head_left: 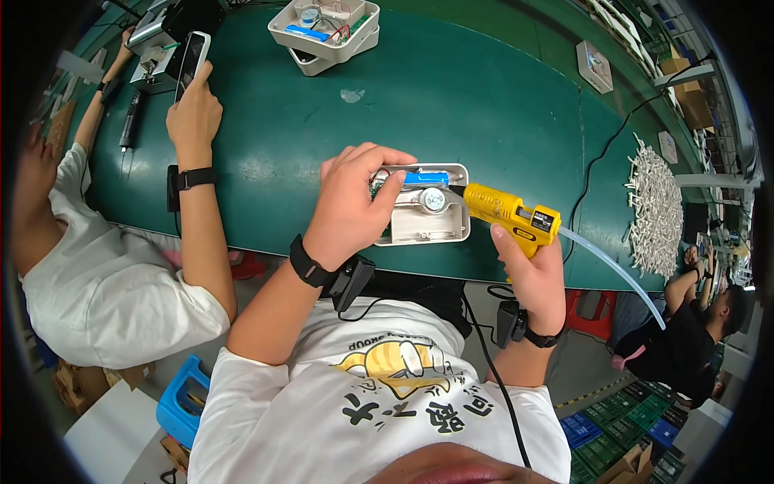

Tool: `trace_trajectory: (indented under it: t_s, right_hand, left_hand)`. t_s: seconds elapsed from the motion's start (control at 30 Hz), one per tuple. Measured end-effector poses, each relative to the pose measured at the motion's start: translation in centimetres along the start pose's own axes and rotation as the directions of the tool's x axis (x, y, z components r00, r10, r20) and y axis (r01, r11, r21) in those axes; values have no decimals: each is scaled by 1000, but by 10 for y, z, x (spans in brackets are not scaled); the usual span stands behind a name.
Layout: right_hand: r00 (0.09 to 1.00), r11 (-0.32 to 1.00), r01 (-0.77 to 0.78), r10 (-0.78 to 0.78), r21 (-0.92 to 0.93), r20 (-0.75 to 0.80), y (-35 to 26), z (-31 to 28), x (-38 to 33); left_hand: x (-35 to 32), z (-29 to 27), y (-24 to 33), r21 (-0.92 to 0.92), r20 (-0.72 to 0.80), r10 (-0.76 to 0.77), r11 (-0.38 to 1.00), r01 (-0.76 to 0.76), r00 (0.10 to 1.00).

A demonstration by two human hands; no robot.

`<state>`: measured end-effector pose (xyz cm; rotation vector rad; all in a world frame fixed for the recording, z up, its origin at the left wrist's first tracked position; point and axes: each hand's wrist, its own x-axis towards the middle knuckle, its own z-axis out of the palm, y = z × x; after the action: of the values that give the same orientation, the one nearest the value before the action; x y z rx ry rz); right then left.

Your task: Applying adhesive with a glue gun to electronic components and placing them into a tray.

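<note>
A: While the left hand point(348, 211) presses down on it, how does the housing look?

B: Open white plastic housing point(423, 211), rectangular with rounded corners, lying flat on the green counter point(451, 105) at its near edge. Inside: a blue cylindrical cell point(426, 177) along the far wall, a round silvery part point(434, 199) near the middle, thin coloured wires at the left end under the fingers. Near half of the shell is bare white.

A: Left grip?

B: Closed over the housing's left end, fingers curled across the top, thumb lying into the cavity.

A: Right hand point(534, 278)?

B: Wrapped shut around the handle of a yellow glue gun point(509, 211). Nozzle points left, tip touching or just at the housing's right edge beside the silvery part; cannot tell which. A translucent glue stick point(614, 274) trails from the back of the gun.

A: Surroundings?

B: A second white housing point(326, 32) with parts inside sits at the far side of the counter. A heap of white sticks point(655, 208) lies well to the right. A neighbour's hand point(193, 113) on the left holds a phone point(192, 60).
</note>
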<state>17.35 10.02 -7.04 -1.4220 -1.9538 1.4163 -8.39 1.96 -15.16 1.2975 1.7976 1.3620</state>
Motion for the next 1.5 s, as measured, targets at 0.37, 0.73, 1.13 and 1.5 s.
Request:
trace_trajectory:
  t_s: [0.37, 0.73, 1.13, 1.5]
  right_hand:
    - [991, 996, 93, -92, -14, 94, -12, 26, 1]
    - [990, 996, 80, -77, -25, 119, -24, 39, 9]
    - [955, 944, 278, -251, -178, 158, -20, 47, 13]
    - [993, 968, 89, -105, 235, 59, 22, 4, 0]
  left_hand:
    - [-2, -8, -2, 185, 85, 182, 963, -195, 980]
    - [-1, -9, -4, 181, 112, 186, 962, -204, 976]
    - [-3, -8, -11, 131, 102, 194, 970, -206, 976]
    - [-1, -22, 7, 86, 152, 39, 995, -53, 988]
